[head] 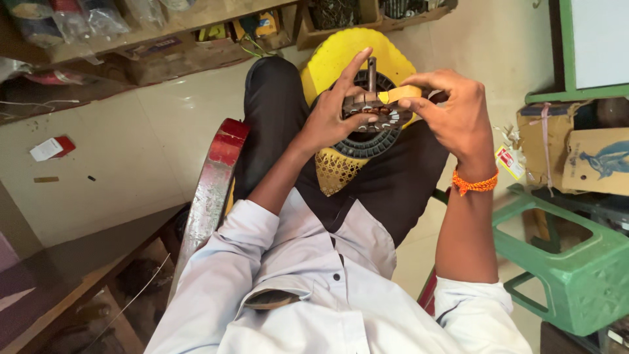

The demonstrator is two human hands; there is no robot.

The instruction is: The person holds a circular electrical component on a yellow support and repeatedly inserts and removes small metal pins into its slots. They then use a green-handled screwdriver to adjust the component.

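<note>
Shirt (pixel 314 288) fills the near edge. Your left hand (pixel 331 118) cradles the motor core (pixel 370 111) over your lap, grip pressed on its rim w/ forefinger up; right hand (pixel 458 115) pinches a yellow strip (pixel 401 94). Risk: strip slips or core tips off yr knee. Green stool (pixel 576 262) right; brown box (pixel 599 160) w/ blue figure; small red-white packet (pixel 49 149) on floor.

Yellow stool (pixel 341 56), yellow tape (pixel 401 94), orange wristband (pixel 474 184), green stool (pixel 576 262), white shirt (pixel 314 288)
</note>
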